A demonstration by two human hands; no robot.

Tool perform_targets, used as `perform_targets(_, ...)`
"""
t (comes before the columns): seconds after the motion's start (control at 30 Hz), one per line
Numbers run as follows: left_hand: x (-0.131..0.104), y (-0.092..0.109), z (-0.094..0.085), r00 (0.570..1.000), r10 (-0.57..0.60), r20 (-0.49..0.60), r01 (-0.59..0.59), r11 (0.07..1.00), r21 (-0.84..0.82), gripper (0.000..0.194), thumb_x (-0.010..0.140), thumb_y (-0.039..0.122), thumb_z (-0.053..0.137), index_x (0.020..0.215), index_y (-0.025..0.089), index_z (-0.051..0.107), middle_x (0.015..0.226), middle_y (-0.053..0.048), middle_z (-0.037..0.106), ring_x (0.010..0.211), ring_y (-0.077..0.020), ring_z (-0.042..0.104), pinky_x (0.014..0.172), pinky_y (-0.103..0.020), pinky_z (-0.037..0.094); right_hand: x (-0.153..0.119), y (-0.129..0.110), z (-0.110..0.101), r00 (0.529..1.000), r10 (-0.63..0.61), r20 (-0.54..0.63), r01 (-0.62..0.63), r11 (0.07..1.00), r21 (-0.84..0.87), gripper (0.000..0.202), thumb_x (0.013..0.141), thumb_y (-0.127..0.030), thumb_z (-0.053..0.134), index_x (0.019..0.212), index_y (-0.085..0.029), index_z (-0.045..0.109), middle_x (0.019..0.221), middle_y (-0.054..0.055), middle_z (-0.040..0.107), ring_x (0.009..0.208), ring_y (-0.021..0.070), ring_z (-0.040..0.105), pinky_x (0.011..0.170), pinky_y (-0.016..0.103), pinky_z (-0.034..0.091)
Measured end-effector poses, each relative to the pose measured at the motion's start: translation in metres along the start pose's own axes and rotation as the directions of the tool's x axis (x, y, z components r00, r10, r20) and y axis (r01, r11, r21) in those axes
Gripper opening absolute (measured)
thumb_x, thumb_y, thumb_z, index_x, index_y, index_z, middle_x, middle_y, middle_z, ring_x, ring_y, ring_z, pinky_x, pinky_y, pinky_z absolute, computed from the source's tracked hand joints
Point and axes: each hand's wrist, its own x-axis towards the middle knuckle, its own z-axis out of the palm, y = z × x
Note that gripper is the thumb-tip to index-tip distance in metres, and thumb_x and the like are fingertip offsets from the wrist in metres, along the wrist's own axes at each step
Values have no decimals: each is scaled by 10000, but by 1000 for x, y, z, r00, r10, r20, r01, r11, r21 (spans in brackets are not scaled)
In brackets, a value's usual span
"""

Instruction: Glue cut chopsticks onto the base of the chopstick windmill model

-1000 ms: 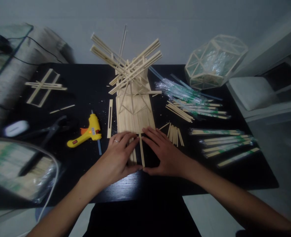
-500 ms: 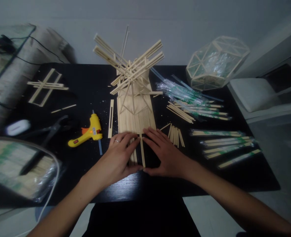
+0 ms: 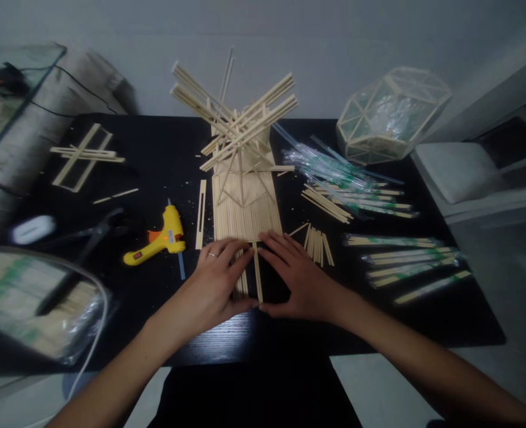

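A short pale wooden chopstick piece (image 3: 258,274) points lengthwise at the near end of a model (image 3: 245,214) built from chopsticks. My left hand (image 3: 220,273) is closed at its left side, fingertips by the upper end and thumb at the lower end. From the other side my right hand (image 3: 296,276) grips it the same way, the thumbs nearly meeting. Under my left palm, a few more stick pieces (image 3: 240,279) lie partly hidden. Crossed sticks (image 3: 236,128) rise over the model's far part, above a flat deck of sticks laid side by side.
Left of the model lie a yellow glue gun (image 3: 167,238), dark pliers (image 3: 97,232) and a crossed stick frame (image 3: 84,156). To the right are cut sticks (image 3: 318,246), wrapped chopsticks (image 3: 409,255) and a faceted clear-sided container (image 3: 391,116). A plastic bag of chopsticks (image 3: 35,303) is at near left.
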Motion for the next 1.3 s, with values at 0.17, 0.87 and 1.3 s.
perform_targets(0.17,0,0,1,1000,0,-14,-1,1000,-28,738,868,447,812,1488,168,524,1460,-180,566,1413,-398,473,1158,-602,411,0,-1,0,1000,6,3,-6,1000,8,937,853,-589,753,1578,-96,423,1719,224,312,1644,350,197,1326,609,206)
perform_targets(0.87,-1,0,2,1000,1,-18,-1,1000,-22,749,872,437,810,1503,165,513,1472,-179,561,1417,-395,471,1156,-598,412,-1,0,0,1000,9,3,-9,1000,16,945,860,-602,746,1596,-117,406,1724,218,302,1647,350,187,1322,623,209)
perform_targets(1.3,-1,-1,2,1000,-2,-19,2,999,-42,723,876,412,801,1496,158,529,1461,-188,568,1414,-408,474,1154,-605,406,0,0,-1,1000,4,10,-4,1000,1,935,866,-615,741,1581,-104,423,1726,219,298,1648,344,184,1330,601,208)
